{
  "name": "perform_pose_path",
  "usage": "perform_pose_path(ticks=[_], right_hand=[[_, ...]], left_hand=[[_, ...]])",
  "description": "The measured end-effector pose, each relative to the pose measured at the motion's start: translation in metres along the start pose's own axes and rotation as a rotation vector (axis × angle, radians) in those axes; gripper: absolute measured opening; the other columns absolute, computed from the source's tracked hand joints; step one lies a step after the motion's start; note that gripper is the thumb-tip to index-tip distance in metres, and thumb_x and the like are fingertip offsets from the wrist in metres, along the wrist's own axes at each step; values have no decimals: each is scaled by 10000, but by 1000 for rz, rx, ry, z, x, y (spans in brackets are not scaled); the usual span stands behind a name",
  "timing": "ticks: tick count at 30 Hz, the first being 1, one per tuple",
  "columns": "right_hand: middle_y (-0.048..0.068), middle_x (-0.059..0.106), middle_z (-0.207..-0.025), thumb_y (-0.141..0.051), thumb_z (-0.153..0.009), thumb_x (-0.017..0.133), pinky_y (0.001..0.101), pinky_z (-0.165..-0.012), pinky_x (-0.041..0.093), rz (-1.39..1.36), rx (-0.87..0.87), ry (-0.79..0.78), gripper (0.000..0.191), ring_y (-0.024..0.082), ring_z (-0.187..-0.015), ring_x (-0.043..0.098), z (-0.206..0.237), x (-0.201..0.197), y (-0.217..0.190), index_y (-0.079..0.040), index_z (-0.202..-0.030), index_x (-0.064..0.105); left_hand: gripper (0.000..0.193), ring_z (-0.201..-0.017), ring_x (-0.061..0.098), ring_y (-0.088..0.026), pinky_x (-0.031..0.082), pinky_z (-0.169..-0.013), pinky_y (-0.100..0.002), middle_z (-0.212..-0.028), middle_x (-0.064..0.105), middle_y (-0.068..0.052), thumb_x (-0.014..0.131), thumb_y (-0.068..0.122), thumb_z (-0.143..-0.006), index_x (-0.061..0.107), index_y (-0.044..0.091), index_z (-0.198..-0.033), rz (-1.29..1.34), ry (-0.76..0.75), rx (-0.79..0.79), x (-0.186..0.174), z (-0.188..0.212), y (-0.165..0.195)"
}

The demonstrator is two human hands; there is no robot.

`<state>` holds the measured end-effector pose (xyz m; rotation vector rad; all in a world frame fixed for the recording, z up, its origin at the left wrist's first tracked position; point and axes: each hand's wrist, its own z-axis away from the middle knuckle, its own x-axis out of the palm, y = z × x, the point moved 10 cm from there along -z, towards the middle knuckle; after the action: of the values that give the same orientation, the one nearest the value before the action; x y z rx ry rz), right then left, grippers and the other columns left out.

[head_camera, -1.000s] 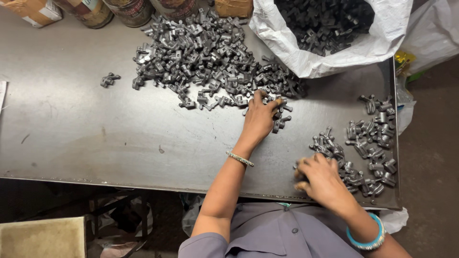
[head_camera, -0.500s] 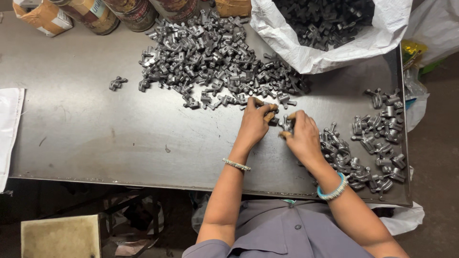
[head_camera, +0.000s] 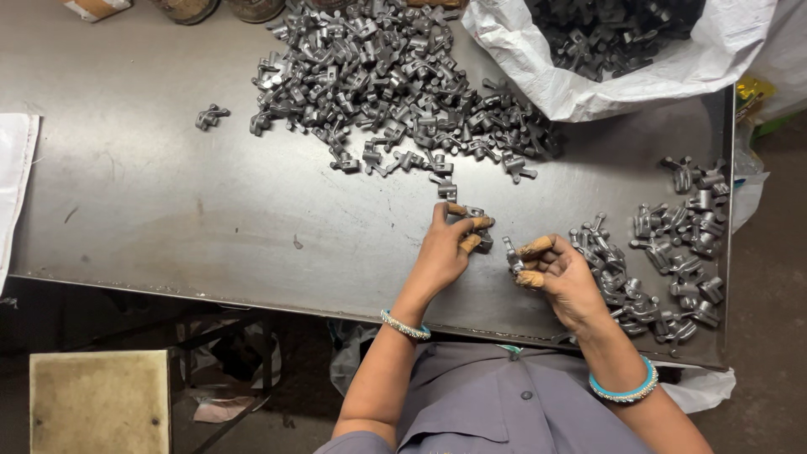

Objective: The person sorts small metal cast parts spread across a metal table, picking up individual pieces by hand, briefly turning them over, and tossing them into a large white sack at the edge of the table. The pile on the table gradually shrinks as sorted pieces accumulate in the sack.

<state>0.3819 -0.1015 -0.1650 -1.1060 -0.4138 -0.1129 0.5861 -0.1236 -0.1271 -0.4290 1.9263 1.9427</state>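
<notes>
My left hand point(head_camera: 447, 248) rests on the dark metal table point(head_camera: 151, 210) with its fingers closed around small grey metal parts point(head_camera: 476, 220). Just to its right, my right hand point(head_camera: 558, 271) holds one small metal part point(head_camera: 512, 255) upright between thumb and fingers. Some fingertips carry tan wrappings. A large heap of the same forged metal parts point(head_camera: 382, 76) spreads over the table beyond my hands. A smaller group of parts point(head_camera: 664, 252) lies to the right of my right hand.
A white sack point(head_camera: 622, 71) full of dark metal parts stands open at the back right. One lone part point(head_camera: 210, 116) lies at the left. Tins line the far edge. A white cloth point(head_camera: 15, 176) hangs at the left edge, a stool point(head_camera: 99, 403) below.
My right hand came from the right-hand pile to the left hand, then drew back a little with one part. My left hand pulled back from the heap toward me.
</notes>
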Motion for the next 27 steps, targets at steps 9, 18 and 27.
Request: perform_pose_path(ticks=[9, 18, 27], right_hand=[[55, 739, -996, -1, -734, 831, 322, -820, 590, 1035, -78, 194, 350, 166, -911, 727, 34, 16, -48, -46, -1034, 657], [49, 683, -1051, -102, -713, 802, 414, -893, 508, 1661, -457, 234, 293, 298, -984, 598, 87, 47, -116, -110, -1001, 752], [95, 672, -1182, -105, -722, 780, 430, -955, 489, 1516, -722, -37, 342, 318, -1087, 595, 45, 126, -75, -61, -1050, 695]], left_hand=[[334, -1019, 653, -354, 550, -886, -431, -1314, 516, -171, 730, 75, -877, 745, 164, -1199, 11, -49, -28, -6, 20, 8], [753, -1035, 580, -326, 534, -956, -415, -1506, 397, -135, 849, 103, -755, 588, 314, -1430, -171, 183, -176, -78, -10, -8], [874, -1424, 273, -396, 212, -1130, -707, -1591, 321, -34, 949, 163, -596, 603, 437, -1350, -405, 110, -235, -86, -79, -24]])
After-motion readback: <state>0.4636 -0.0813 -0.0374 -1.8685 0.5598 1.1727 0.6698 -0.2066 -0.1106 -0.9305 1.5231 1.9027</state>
